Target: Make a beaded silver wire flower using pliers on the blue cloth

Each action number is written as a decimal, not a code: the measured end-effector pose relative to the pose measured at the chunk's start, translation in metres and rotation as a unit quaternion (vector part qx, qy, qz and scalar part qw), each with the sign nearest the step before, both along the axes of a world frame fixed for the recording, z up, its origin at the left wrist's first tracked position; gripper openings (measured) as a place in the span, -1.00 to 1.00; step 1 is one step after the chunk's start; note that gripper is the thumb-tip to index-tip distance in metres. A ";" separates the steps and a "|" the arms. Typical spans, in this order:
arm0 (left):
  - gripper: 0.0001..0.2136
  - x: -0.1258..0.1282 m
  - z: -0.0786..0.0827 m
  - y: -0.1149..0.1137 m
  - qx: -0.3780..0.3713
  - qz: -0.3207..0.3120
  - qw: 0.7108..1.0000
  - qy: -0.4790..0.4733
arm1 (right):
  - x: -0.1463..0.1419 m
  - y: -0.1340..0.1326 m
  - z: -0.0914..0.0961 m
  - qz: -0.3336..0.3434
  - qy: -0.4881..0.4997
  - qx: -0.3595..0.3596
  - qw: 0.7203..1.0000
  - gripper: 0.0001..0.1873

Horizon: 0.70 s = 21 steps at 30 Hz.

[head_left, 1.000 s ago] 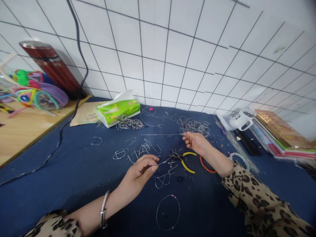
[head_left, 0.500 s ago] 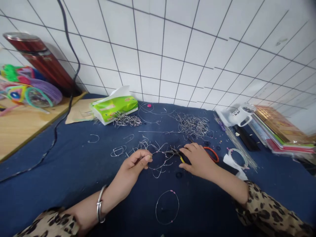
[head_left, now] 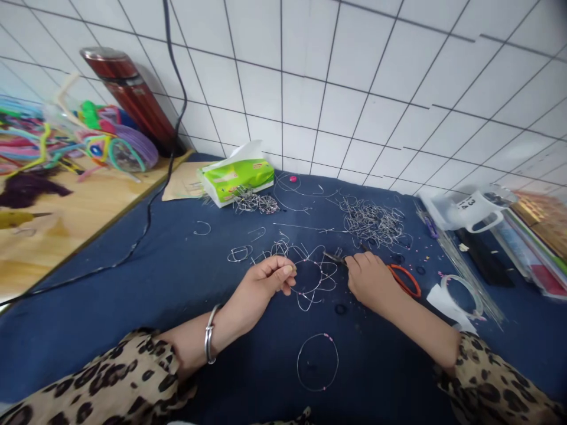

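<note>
My left hand [head_left: 269, 282] pinches the left side of a wire ring [head_left: 321, 277] with small pink beads and thin wire loops sticking out around it. The pinched spot is hidden by the fingers. My right hand [head_left: 371, 282] is closed around a pair of pliers [head_left: 335, 258], whose dark jaws point left toward the ring. The handles are mostly covered by the hand. A second wire ring [head_left: 297, 361] with a few pink beads lies on the dark blue cloth below the hands.
Bent wire hooks lie in a large heap [head_left: 374, 223] behind my right hand and a smaller heap [head_left: 254, 202] beside a green tissue pack [head_left: 239, 177]. Orange-handled tool [head_left: 405, 281], clear tubing coil [head_left: 478, 307], white mug [head_left: 481, 209] stand right. A black cable [head_left: 148, 218] crosses the left.
The view has swung left, so things appear farther right. My right hand, open over the pliers before, has closed around them. My left hand still pinches the wire ring.
</note>
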<state>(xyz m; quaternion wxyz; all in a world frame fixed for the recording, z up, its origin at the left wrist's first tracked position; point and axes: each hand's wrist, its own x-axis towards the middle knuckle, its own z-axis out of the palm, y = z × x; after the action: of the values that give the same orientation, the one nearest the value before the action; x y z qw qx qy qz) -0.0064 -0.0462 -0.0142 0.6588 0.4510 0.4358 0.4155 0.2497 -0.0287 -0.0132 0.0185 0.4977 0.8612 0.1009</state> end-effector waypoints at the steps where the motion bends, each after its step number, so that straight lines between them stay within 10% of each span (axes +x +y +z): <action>1: -0.86 -0.001 -0.001 0.000 -0.002 -0.002 1.000 -0.005 | 0.001 0.002 -0.002 -0.010 0.010 -0.001 1.000 -0.73; 9: -0.86 -0.002 -0.004 0.004 0.003 -0.006 1.000 0.004 | 0.006 0.008 0.022 -0.008 0.202 -0.033 0.979 -0.62; 21: -0.88 -0.005 -0.001 0.009 -0.004 -0.004 0.997 0.076 | -0.008 0.011 0.033 0.120 0.170 0.088 0.974 -0.63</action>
<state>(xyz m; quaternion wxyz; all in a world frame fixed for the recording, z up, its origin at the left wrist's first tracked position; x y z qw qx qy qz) -0.0109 -0.0373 -0.0154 0.6272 0.4807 0.4845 0.3752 0.2413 -0.0174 0.0194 -0.1847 0.4004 0.8928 0.0918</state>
